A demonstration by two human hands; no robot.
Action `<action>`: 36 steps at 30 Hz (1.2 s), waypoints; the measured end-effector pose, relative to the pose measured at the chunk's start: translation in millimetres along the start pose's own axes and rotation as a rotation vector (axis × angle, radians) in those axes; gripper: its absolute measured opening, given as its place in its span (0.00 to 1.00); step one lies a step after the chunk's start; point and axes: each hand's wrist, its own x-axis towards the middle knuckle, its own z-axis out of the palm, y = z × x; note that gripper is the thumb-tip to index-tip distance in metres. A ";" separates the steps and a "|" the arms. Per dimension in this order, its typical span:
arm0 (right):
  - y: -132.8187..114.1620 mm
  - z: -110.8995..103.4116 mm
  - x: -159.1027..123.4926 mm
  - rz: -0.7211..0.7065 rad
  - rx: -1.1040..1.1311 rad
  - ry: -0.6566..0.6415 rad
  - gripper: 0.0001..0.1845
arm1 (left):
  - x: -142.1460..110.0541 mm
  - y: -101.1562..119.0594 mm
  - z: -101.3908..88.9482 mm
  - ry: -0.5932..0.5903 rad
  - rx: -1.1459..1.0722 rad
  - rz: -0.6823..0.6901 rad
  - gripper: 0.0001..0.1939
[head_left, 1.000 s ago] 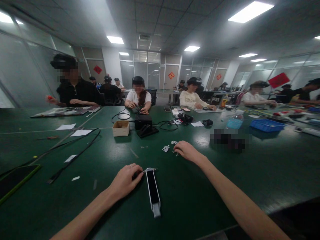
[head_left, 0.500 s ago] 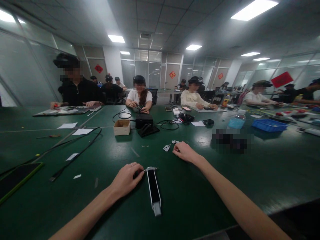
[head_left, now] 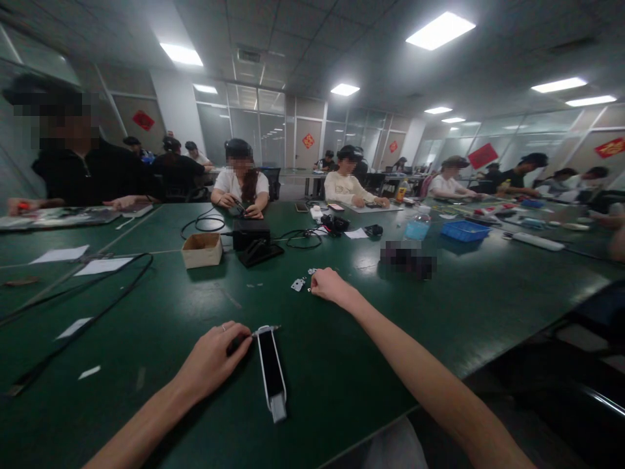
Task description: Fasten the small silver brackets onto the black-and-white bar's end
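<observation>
A long, narrow device (head_left: 271, 365) with a white frame and a black middle lies on the green table, a pale block at its near end. A thin metal rod (head_left: 274, 327) crosses its far end. My left hand (head_left: 215, 355) rests on the table left of the device, thumb and forefinger pinched at the rod's left tip. Farther off, my right hand (head_left: 331, 288) is closed on the table with its fingertips down. A tiny bright piece shows at those fingertips, too small to name. Beside them lie small flat whitish parts (head_left: 297, 284), some partly covered by the hand.
Beyond my hands stand an open cardboard box (head_left: 202, 250), a black box (head_left: 250, 233) with cables, a bottle of blue liquid (head_left: 418, 226) and a blue tray (head_left: 465, 230). Paper scraps (head_left: 103, 266) and a black cable lie left. Co-workers sit across the table.
The view has turned to the right, so everything sits farther left. My right fingers have drawn together at the small parts. My left hand stays at the rod.
</observation>
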 end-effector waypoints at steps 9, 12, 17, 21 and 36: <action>-12.7 -0.3 2.2 0.041 -0.061 0.011 0.11 | 0.5 -1.2 0.0 -0.009 -0.007 -0.007 0.15; -13.3 3.9 0.5 0.026 -0.094 0.079 0.14 | 0.1 -2.5 0.3 -0.012 -0.006 -0.014 0.15; -10.8 10.7 0.2 -0.002 -0.114 0.142 0.14 | 0.2 -3.9 0.9 -0.010 -0.004 -0.016 0.15; -8.1 8.4 -3.0 -0.020 -0.093 0.187 0.12 | 0.1 -3.6 0.5 -0.017 0.010 -0.005 0.15; -97.9 26.3 -67.8 -0.521 0.841 0.180 0.02 | -5.9 12.3 16.1 0.436 0.186 0.221 0.02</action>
